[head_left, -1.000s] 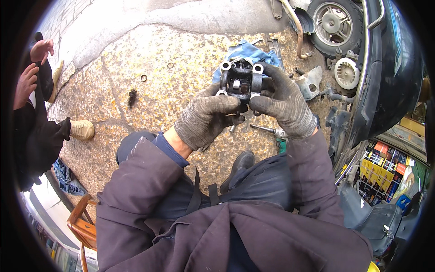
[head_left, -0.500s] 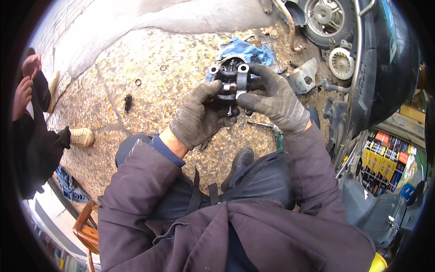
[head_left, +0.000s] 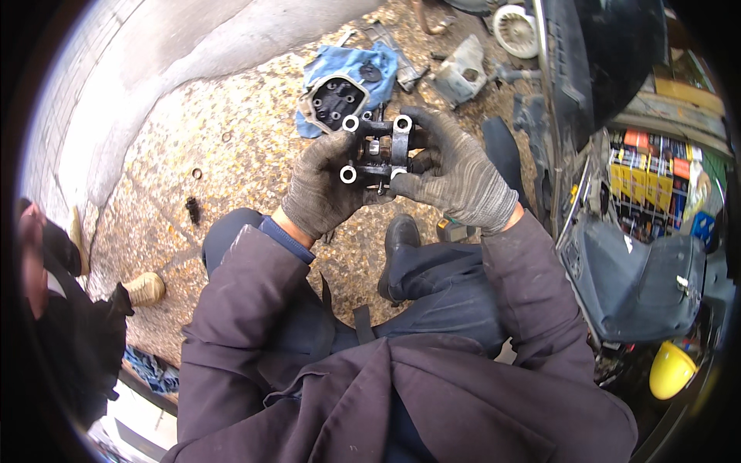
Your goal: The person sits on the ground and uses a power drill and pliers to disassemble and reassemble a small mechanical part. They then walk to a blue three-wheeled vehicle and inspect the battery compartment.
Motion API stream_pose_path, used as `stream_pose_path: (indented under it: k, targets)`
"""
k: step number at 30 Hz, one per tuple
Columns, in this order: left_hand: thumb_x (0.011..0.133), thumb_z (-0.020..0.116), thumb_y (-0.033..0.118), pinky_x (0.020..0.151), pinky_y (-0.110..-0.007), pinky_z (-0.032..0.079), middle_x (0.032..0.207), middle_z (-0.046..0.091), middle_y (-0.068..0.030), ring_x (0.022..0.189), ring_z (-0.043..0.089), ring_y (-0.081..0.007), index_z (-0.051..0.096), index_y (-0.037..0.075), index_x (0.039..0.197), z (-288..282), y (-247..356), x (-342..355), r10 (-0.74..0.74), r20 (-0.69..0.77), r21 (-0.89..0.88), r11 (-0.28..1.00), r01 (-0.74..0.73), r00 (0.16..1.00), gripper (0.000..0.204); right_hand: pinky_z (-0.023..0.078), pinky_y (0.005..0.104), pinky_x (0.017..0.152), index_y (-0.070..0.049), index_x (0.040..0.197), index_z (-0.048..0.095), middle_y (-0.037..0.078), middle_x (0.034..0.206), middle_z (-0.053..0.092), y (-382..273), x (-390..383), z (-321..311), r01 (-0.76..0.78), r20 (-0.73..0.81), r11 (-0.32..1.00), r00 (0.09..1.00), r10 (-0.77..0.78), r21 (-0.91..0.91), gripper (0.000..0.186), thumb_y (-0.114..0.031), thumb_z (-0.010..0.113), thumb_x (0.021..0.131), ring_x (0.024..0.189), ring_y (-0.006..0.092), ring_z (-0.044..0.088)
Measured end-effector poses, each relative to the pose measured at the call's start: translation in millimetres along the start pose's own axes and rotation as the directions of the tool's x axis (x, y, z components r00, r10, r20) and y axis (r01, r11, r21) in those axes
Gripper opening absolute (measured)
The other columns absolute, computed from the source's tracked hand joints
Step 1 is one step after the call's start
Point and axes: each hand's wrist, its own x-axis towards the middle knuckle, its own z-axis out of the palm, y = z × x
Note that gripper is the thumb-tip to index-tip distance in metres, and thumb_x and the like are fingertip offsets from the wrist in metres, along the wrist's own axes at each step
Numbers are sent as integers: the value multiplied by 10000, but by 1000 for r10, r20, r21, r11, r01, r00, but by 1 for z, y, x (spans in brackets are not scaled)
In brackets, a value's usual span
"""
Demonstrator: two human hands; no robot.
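A dark metal rocker arm holder [head_left: 377, 169] with pale round bolt bosses at its corners is held up in front of me between both hands. My left hand [head_left: 323, 181], in a grey-brown work glove dark at the fingers, is closed around its left side. On the opposite side my right hand [head_left: 455, 171], gloved alike, grips it with the thumb at the lower corner and the fingers at the upper one. Just beyond lies an open dark engine cover [head_left: 336, 102] with a pale rim, resting on a blue cloth [head_left: 373, 52]. The fingertips behind the holder are partly hidden.
On the speckled floor at left lie a ring [head_left: 197, 174] and a small black part [head_left: 192, 209]. Farther right are a grey casing [head_left: 461, 71] and a white fan wheel [head_left: 515, 32]. A yellow helmet-like object [head_left: 671, 370] stands lower right. Another person's shoe [head_left: 145, 289] is at left.
My view has shifted right, so the floor parts appear farther left. Both hands still grip the holder, now tilted to show its lower bosses. The engine cover behind it is more exposed.
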Motion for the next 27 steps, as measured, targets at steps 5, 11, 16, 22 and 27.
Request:
stream_pose_path:
  k: [5, 11, 16, 22, 27]
  targets:
    - [869, 637, 427, 999, -541, 468, 1314, 583, -193, 1196, 579, -353, 491, 28, 1375, 18, -32, 11, -113, 34, -4, 994, 113, 993, 661, 563, 355, 880, -53, 1449, 380, 166, 1272, 558, 3, -46, -8, -38, -118, 999, 992, 40, 19, 876, -218, 868, 740, 1126, 225, 607]
    - [820, 715, 181, 1003, -446, 480, 1232, 623, -151, 1137, 614, -284, 474, -16, 1350, 31, -70, 17, -194, 81, 137, 974, 182, 978, 614, 523, 393, 910, -54, 1420, 414, 186, 1195, 603, 9, -96, -3, -155, -327, 941, 944, 51, -300, 875, -171, 870, 682, 1090, 320, 624]
    - [848, 674, 79, 934, -380, 522, 1088, 673, -106, 1027, 655, -231, 573, -17, 1218, 23, -105, 22, -217, -120, 216, 947, 239, 969, 395, 469, 470, 942, -64, 1413, 426, 215, 1157, 589, 24, -126, 2, -176, -414, 876, 910, -30, -449, 802, -227, 787, 716, 1097, 399, 572]
    - [875, 695, 164, 867, -407, 541, 1055, 651, -64, 978, 643, -235, 571, 52, 1190, -4, -124, 29, -294, -178, 194, 925, 327, 939, 357, 490, 461, 911, -2, 1294, 506, 236, 1100, 606, 33, -155, -2, -295, -517, 821, 856, -1, -490, 664, -338, 756, 778, 1046, 392, 607]
    - [891, 641, 74, 829, -360, 556, 1063, 664, -58, 959, 664, -223, 573, 71, 1225, -15, -132, 43, -306, -280, 328, 860, 390, 910, 340, 534, 454, 824, -61, 1134, 574, 197, 1028, 633, 19, -168, -8, -298, -452, 824, 890, 57, -483, 444, -290, 737, 790, 974, 378, 637]
